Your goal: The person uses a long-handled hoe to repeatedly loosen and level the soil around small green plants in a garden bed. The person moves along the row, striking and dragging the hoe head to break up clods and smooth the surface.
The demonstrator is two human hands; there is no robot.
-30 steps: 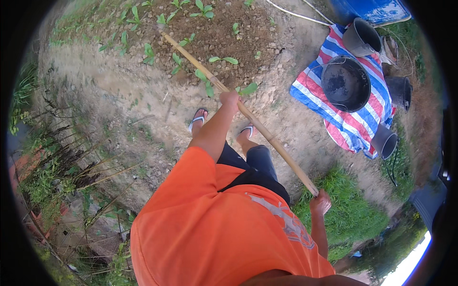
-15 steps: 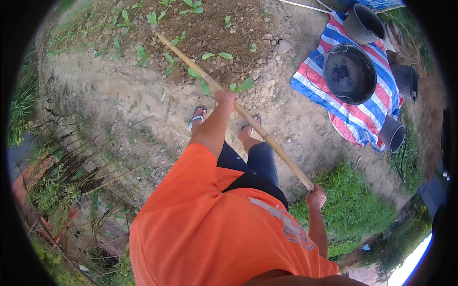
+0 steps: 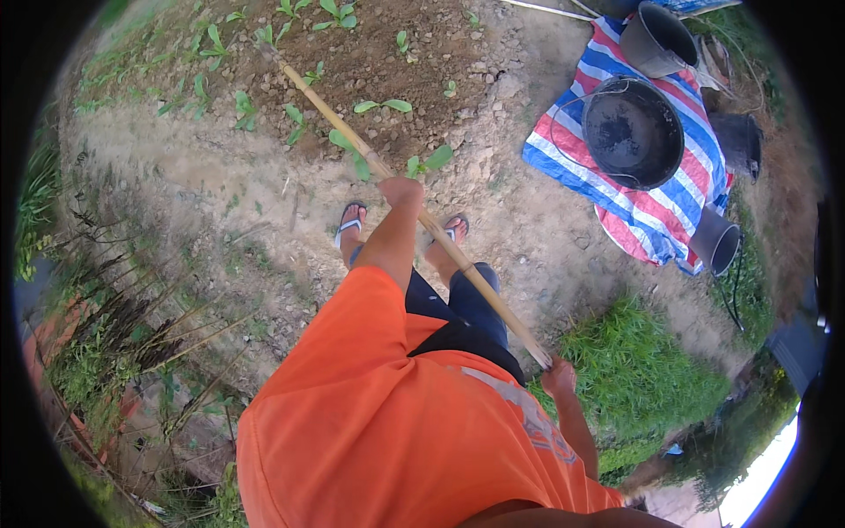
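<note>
A long bamboo pole (image 3: 341, 125) slants across my front, from the soil at the upper left down to my right side. My left hand (image 3: 400, 191) is wrapped round it near the middle, just beyond my feet. My right hand (image 3: 559, 377) grips its near end beside my hip. The far end rests among leafy seedlings (image 3: 337, 15); what is fixed there is too small to make out. Close to the pole, below my left hand's reach, grow broad-leaved seedlings (image 3: 429, 162) in brown, crumbly soil (image 3: 422, 79).
On the right, a striped red, white and blue sheet (image 3: 563, 145) carries a large black bucket (image 3: 633, 134). More dark buckets (image 3: 656, 40) stand around it. A grass patch (image 3: 638, 370) lies at my right, dry stalks (image 3: 132, 308) at my left. My sandalled feet (image 3: 350, 224) stand on bare earth.
The pole has been drawn slightly toward my body, with both hands still closed on it. The whole view has shifted a little.
</note>
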